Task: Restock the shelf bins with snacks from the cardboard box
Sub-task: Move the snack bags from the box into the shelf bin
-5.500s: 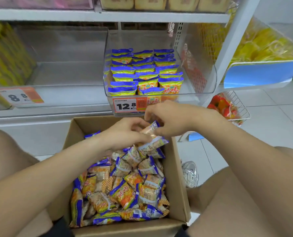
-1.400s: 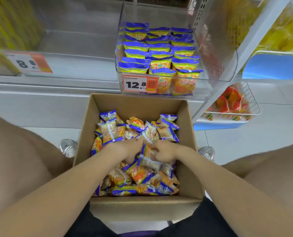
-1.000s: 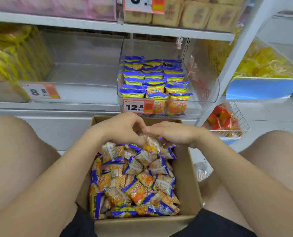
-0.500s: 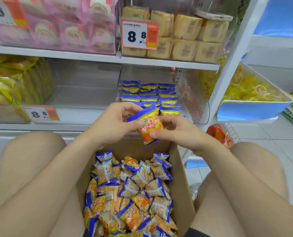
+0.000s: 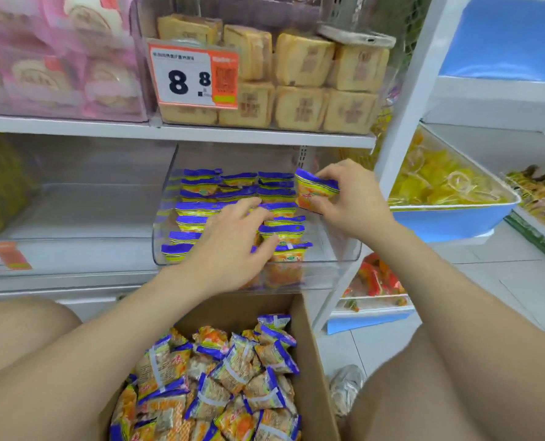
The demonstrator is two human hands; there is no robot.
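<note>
Head view: the right grip (image 5: 350,198) pinches one snack packet (image 5: 315,192) over the clear bin (image 5: 328,253). The left grip (image 5: 233,246), loose and empty, rests on rows beside it, with the cardboard box (image 5: 312,345) below both. I judge this the placing step: lower the packet upright beneath the right grip. The price tag (image 5: 195,78) above reads "8.8"; the packet print is blurred.

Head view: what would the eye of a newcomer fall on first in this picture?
The right hand pinches an orange-and-blue snack packet at the right end of the clear bin, while the left hand lies open on the packet rows inside. Below, the cardboard box is heaped with loose packets; above, a big 8.8 price tag fronts the upper shelf.
</note>
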